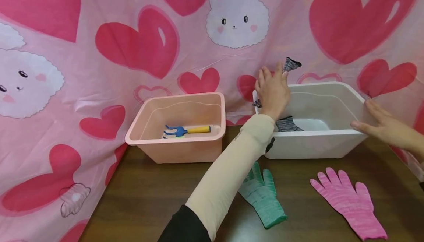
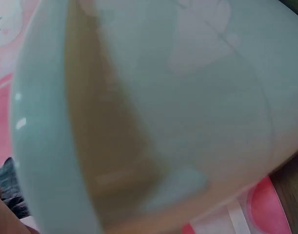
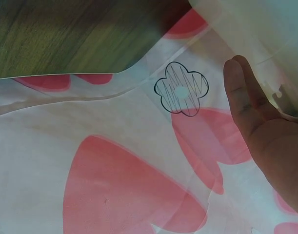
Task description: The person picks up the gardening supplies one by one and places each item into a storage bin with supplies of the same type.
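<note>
My left hand (image 1: 273,91) is over the left end of a white bin (image 1: 318,145), holding a grey-black knitted glove (image 1: 292,64). One end of this glove sticks up past my thumb; another part shows left of my hand, at the rim. More grey-black knit fabric (image 1: 289,124) lies inside the bin, partly hidden by my wrist. In the left wrist view, dark glove fabric (image 2: 9,187) shows beside the pale bin wall (image 2: 41,146). At the bin's right end, my right hand (image 1: 385,124) rests on the rim with fingers straight. The right wrist view shows those fingers (image 3: 241,92) alongside the bin.
A peach bin (image 1: 179,151) stands to the left, with a blue hand rake (image 1: 179,131) with a yellow handle inside. In front of the white bin, a green glove (image 1: 265,197) and a pink glove (image 1: 349,203) lie flat on the wooden table (image 1: 139,197). A pink heart-patterned cloth (image 1: 185,50) hangs behind.
</note>
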Motion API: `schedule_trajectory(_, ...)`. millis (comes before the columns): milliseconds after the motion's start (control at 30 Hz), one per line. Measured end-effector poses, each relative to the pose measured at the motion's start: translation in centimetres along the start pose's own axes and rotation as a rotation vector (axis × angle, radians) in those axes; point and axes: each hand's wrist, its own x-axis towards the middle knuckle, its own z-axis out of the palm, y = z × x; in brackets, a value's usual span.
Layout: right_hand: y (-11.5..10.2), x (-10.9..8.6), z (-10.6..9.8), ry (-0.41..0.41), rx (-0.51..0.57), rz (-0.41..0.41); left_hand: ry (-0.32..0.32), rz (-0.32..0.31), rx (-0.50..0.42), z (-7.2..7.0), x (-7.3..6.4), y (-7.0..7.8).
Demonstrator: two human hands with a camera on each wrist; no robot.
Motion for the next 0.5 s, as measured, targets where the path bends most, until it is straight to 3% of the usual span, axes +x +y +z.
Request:
schedule_trajectory(233, 0.1, -0.2, -0.1, 0.008, 0.010, -0.002, 0.052, 0.003, -0.073, -0.2, 0.6, -0.2)
schedule_trajectory(367, 0.2, -0.1, 0.1, 0.033, 0.031, -0.025, 0.034, -0.026, 0.013, 0.1, 1.1, 0.3)
schedule_trajectory(433, 0.3, 0.0, 0.2, 0.044, 0.036, -0.039, -0.007, -0.034, 0.077, 0.4, 1.3, 0.7)
schedule_trajectory(500, 0.3, 0.1, 0.2, 0.049, 0.040, -0.044, -0.074, -0.001, 0.144, 1.0, 1.3, 1.1)
